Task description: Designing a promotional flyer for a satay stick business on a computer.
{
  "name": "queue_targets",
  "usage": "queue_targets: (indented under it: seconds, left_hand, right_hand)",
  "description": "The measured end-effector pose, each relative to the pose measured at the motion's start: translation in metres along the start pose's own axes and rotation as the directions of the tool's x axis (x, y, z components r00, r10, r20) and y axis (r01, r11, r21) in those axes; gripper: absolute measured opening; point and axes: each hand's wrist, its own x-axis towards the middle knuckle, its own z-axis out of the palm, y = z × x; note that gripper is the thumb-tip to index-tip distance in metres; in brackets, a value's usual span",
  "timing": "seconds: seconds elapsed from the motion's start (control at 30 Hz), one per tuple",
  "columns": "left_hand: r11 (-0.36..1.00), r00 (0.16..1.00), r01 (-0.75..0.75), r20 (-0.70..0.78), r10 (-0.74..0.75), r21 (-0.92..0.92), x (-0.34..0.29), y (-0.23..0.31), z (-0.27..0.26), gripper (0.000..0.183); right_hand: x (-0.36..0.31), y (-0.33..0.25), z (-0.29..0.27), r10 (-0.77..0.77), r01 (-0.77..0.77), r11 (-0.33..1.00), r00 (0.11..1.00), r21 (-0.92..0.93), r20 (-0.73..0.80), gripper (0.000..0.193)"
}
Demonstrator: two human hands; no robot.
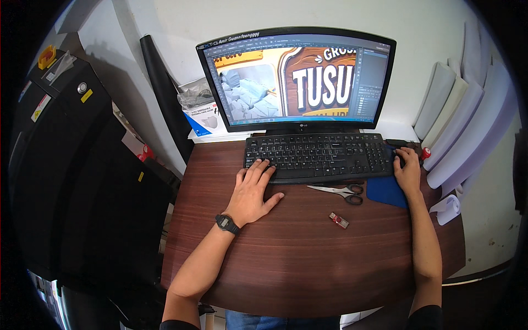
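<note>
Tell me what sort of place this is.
Probably a small design or print workspace: lettered artwork fills much of the monitor, rolls of pale sheet material stand at right, and a large black machine stands at left.

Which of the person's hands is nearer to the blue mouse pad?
Right. The right hand is over the right side of the blue mouse pad; the left hand is well to the pad's left, its fingers at the left end of the keyboard.

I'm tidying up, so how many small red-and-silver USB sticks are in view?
1: the USB stick lies on the dark brown wooden desk, nearer the person than the black-handled metal scissors. Others could be hidden behind the black-framed monitor.
</note>
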Motion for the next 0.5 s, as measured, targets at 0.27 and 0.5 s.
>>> queue_targets:
  seconds: [0.27, 0.5]
  left_hand:
    - [1.000, 1.000, -0.002, -0.004, 0.002, 0.010, -0.0001, 0.0015, -0.0002, 0.074]
    - [0.999, 0.996, -0.036, -0.081, 0.037, 0.024, -0.0001, 0.0027, -0.0016, 0.072]
  right_hand:
    - [-0.0007, 0.0034, 0.0015, -0.005, 0.005, 1.000, 1.000, -0.003, -0.010, 0.025]
    - [-0.0005, 0.0027, 0.0005, -0.008, 0.008, 1.000, 1.000, 0.001, -0.007, 0.024]
